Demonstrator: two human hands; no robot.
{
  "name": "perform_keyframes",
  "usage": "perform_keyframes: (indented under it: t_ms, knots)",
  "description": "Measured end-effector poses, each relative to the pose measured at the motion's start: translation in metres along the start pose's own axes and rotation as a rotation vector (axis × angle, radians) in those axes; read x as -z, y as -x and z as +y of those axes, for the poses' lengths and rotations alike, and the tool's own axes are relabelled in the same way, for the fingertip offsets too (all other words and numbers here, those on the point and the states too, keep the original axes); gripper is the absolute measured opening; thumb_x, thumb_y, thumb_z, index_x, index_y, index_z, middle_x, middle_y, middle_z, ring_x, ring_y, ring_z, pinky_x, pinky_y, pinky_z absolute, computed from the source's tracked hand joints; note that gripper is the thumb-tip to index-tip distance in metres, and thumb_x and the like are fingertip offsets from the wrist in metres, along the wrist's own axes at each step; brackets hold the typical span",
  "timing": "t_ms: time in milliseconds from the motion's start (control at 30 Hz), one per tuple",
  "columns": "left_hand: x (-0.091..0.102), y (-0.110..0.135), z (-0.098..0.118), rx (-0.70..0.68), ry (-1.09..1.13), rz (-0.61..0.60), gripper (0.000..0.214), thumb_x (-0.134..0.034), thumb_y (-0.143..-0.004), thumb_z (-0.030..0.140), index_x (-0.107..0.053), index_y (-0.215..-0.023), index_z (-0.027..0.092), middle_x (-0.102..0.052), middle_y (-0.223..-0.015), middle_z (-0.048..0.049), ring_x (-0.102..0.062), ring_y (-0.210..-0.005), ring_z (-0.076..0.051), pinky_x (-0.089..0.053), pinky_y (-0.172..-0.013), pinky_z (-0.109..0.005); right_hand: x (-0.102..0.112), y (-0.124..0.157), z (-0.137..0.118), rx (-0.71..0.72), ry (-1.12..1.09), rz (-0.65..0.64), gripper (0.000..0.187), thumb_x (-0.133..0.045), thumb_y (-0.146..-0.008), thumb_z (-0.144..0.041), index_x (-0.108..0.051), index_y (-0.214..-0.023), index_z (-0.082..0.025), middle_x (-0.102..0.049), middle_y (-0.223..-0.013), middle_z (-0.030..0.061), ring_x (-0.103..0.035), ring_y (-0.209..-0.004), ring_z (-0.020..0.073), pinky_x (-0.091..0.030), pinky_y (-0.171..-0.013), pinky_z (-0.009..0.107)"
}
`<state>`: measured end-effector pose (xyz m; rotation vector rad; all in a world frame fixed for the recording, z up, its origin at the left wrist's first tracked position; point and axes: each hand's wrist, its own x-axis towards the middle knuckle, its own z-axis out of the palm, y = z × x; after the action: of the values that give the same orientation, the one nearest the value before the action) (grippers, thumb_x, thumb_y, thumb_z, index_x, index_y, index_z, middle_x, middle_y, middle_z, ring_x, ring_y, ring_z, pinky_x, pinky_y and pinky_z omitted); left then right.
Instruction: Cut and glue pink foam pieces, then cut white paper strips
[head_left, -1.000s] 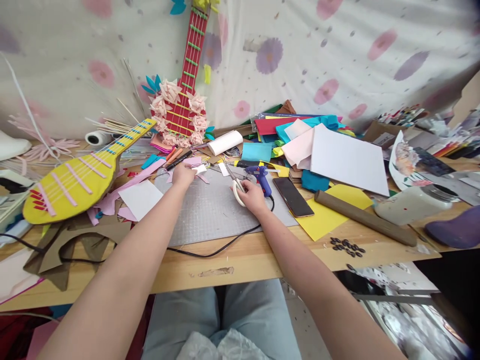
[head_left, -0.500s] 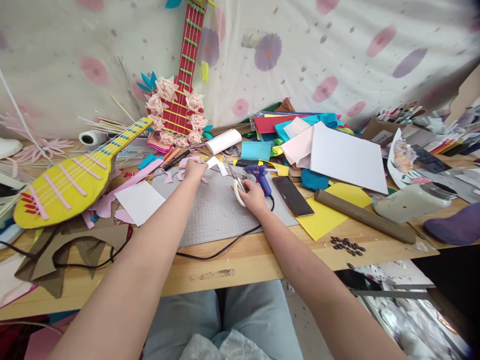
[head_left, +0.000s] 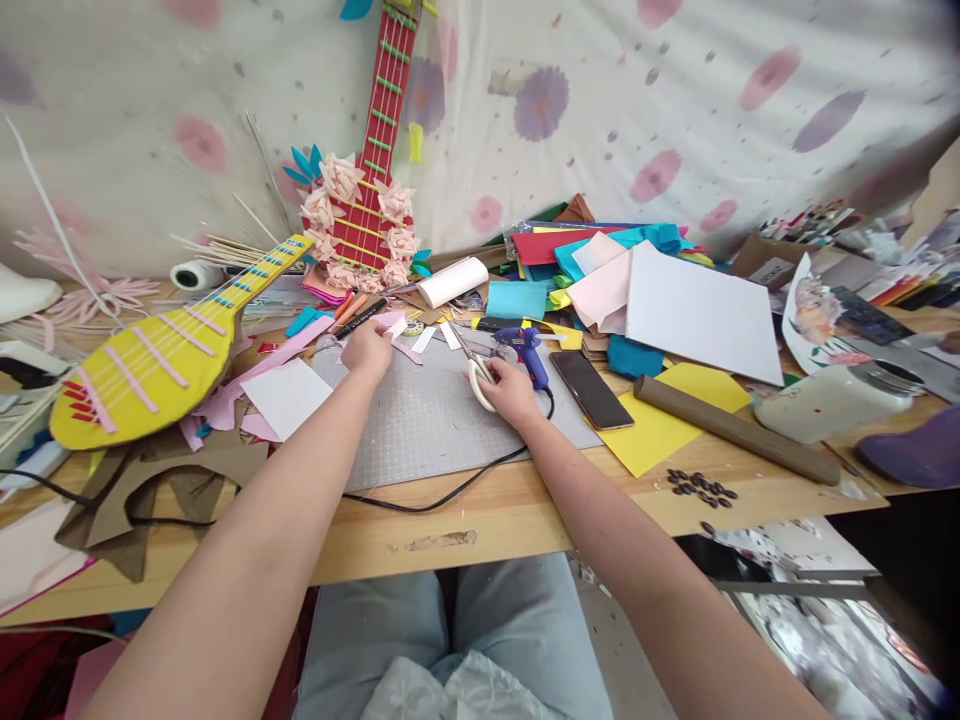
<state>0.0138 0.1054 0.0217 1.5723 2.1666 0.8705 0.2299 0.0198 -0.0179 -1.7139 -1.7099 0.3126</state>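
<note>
My right hand is closed around the white handles of a pair of scissors, whose blades point up and left over the grey cutting mat. At the mat's far left corner my left hand is pinched on a small pink paper strip. Loose white and pink strips lie just right of that hand. A blue glue gun rests beside my right hand, with a black phone to its right.
A yellow cardboard guitar lies at the left, and a red one leans on the cloth backdrop. Coloured paper sheets are piled at the right, along with a brown roll, a white jar and dark beads. A black cable crosses the table's front.
My left hand shifted right along the mat's far edge, then came back left with a pink strip. My right hand stayed put on the scissors.
</note>
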Motion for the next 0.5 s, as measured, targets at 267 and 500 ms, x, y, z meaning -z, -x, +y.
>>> perform_keyframes:
  t_ms: [267, 500]
  knots:
    - [-0.010, -0.002, 0.002, -0.127, 0.107, -0.065, 0.023, -0.048, -0.074, 0.015, -0.061, -0.091, 0.023, -0.065, -0.092, -0.0045, -0.059, -0.083, -0.021, -0.041, -0.071, -0.031, 0.002, 0.001, -0.002, -0.005, 0.003, -0.020, 0.031, -0.049, -0.073, -0.050, -0.058, -0.075, -0.021, -0.060, -0.068, 0.0007, -0.048, -0.060, 0.0135, -0.028, -0.055, 0.024]
    - [-0.023, -0.006, 0.008, -0.234, 0.276, -0.159, 0.019, -0.054, -0.073, 0.028, -0.068, -0.082, 0.019, -0.066, -0.098, -0.0046, -0.057, -0.093, -0.019, -0.039, -0.082, -0.027, 0.003, 0.001, -0.003, -0.016, -0.016, -0.002, 0.031, -0.048, -0.074, -0.050, -0.059, -0.074, -0.020, -0.060, -0.067, 0.0005, -0.048, -0.059, 0.0129, -0.027, -0.055, 0.024]
